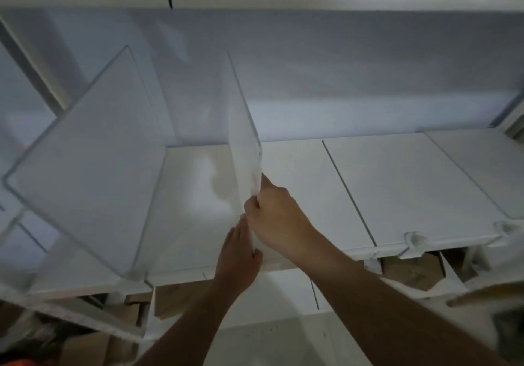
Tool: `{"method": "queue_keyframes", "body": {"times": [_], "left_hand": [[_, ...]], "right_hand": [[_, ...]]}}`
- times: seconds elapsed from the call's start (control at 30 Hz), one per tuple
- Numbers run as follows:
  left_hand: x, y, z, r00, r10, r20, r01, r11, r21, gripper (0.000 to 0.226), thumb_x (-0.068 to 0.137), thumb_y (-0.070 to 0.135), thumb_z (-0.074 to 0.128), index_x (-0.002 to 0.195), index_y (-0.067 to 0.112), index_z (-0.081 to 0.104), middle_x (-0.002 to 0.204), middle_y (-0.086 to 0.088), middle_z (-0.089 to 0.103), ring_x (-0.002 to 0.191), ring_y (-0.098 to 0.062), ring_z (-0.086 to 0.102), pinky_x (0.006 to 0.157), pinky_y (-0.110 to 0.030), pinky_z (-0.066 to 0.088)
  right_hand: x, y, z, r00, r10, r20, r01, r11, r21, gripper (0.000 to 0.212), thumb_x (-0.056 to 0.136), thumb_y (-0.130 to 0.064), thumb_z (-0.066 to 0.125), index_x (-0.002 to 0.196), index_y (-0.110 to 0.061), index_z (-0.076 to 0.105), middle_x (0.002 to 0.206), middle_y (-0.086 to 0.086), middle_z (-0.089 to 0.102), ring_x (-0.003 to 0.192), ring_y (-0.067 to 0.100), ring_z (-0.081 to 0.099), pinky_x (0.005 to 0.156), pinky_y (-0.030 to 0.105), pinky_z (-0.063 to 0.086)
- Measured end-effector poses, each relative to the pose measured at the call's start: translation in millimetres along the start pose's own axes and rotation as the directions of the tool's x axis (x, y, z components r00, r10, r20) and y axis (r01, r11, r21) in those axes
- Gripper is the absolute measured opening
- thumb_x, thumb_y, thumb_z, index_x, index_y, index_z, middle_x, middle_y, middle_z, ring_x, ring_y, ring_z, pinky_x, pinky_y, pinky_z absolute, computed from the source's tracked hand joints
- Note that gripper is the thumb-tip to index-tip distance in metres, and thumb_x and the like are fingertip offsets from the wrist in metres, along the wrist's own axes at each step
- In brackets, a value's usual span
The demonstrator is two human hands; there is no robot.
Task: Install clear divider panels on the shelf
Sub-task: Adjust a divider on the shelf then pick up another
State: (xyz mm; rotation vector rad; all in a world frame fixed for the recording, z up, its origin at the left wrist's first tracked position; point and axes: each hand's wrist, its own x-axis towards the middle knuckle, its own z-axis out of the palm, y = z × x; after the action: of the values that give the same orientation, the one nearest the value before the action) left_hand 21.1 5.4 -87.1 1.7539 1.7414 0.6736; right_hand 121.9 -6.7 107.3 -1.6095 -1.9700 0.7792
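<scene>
The clear, flat plastic divider panel [245,139] stands upright mid-shelf, seen edge-on, its lower front corner by the front edge of the white board shelf [297,184]. The right hand [276,218] pinches its front edge; the left hand [239,252] lies flat-fingered against its left face. Seating it probably wants it held plumb, square to that edge, and pressed evenly. It looks thin, glare-frosted and round-cornered. A second clear panel [85,167] stands toward the left end.

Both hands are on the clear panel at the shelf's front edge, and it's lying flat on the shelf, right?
Not quite. The head view shows the clear panel standing upright on its edge, not lying flat. The rest holds: the left hand and right hand are both on it at the front edge of the shelf.
</scene>
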Motion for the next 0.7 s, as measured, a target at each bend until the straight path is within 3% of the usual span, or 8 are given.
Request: {"method": "queue_keyframes", "body": {"times": [0.07,0.2,0.27,0.37,0.47,0.53,0.63,0.7], "left_hand": [[-7,-3,6,0.998,0.048,-0.034,-0.045,0.994,0.100,0.044,0.090,0.031,0.041,0.133,0.024,0.036,0.139,0.004,0.047,0.129,-0.014,0.044,0.107,-0.038,0.043],[-30,21,25,0.995,0.075,-0.068,-0.053,0.957,0.286,0.054,0.099,0.027,0.028,0.148,0.010,0.015,0.157,-0.009,0.020,0.147,-0.022,0.011,0.122,-0.039,0.002],[-31,41,34,0.996,0.063,-0.062,-0.042,0.955,0.294,0.055,0.099,0.029,0.028,0.149,0.010,0.012,0.158,-0.008,0.019,0.148,-0.021,0.008,0.120,-0.038,-0.004],[-17,73,53,0.995,0.097,-0.018,-0.088,0.957,0.277,0.056,0.096,0.037,0.038,0.145,0.012,0.024,0.151,-0.005,0.035,0.143,-0.019,0.025,0.121,-0.041,0.011],[-2,113,82,0.991,0.130,0.011,-0.128,0.955,0.266,0.049,0.087,0.041,0.056,0.126,0.013,0.045,0.125,-0.004,0.060,0.118,-0.021,0.053,0.107,-0.039,0.039],[2,138,101,0.996,0.087,-0.007,-0.083,0.974,0.211,0.043,0.079,0.040,0.066,0.111,0.014,0.056,0.109,-0.003,0.066,0.103,-0.021,0.058,0.097,-0.037,0.046],[1,191,140,0.998,0.031,-0.061,-0.026,0.996,0.091,0.025,0.072,0.040,0.072,0.072,0.016,0.063,0.074,0.000,0.066,0.073,-0.017,0.061,0.078,-0.037,0.052],[0,220,165,0.998,0.005,-0.069,-0.004,1.000,0.028,0.029,0.074,0.039,0.072,0.062,0.014,0.065,0.063,-0.001,0.064,0.062,-0.014,0.061,0.070,-0.035,0.052]], "right_hand": [[2,3,2,1.000,-0.002,-0.013,0.002,1.000,0.005,0.054,0.096,-0.017,0.040,0.147,-0.012,0.024,0.103,0.013,0.066,0.081,0.027,0.067,0.075,0.039,0.058],[1,20,-18,0.997,-0.006,-0.078,0.009,1.000,0.030,0.054,0.093,-0.011,0.040,0.146,-0.010,0.028,0.092,0.012,0.064,0.071,0.025,0.064,0.065,0.036,0.056],[-4,35,-38,0.995,-0.006,-0.102,0.010,0.999,0.045,0.050,0.092,-0.010,0.040,0.142,-0.007,0.034,0.097,0.015,0.065,0.069,0.023,0.063,0.064,0.035,0.056],[-10,62,-70,0.992,-0.025,-0.120,0.033,0.997,0.064,0.043,0.092,-0.008,0.041,0.136,-0.005,0.042,0.090,0.008,0.062,0.065,0.017,0.058,0.059,0.027,0.048],[-16,100,-108,0.988,-0.042,-0.147,0.057,0.994,0.096,0.041,0.092,-0.004,0.041,0.132,-0.007,0.047,0.080,-0.006,0.054,0.062,0.013,0.056,0.057,0.022,0.048],[-24,124,-130,0.987,-0.008,-0.159,0.028,0.992,0.125,0.045,0.092,-0.003,0.041,0.136,-0.009,0.045,0.093,0.002,0.061,0.069,0.021,0.061,0.065,0.029,0.054],[-40,169,-172,0.985,0.005,-0.175,0.021,0.989,0.147,0.051,0.092,-0.003,0.040,0.142,-0.012,0.039,0.113,0.015,0.065,0.079,0.026,0.065,0.071,0.032,0.055],[-46,194,-195,0.983,0.002,-0.181,0.025,0.989,0.148,0.054,0.093,-0.003,0.040,0.145,-0.014,0.035,0.119,0.016,0.063,0.079,0.026,0.066,0.072,0.031,0.055]]}}
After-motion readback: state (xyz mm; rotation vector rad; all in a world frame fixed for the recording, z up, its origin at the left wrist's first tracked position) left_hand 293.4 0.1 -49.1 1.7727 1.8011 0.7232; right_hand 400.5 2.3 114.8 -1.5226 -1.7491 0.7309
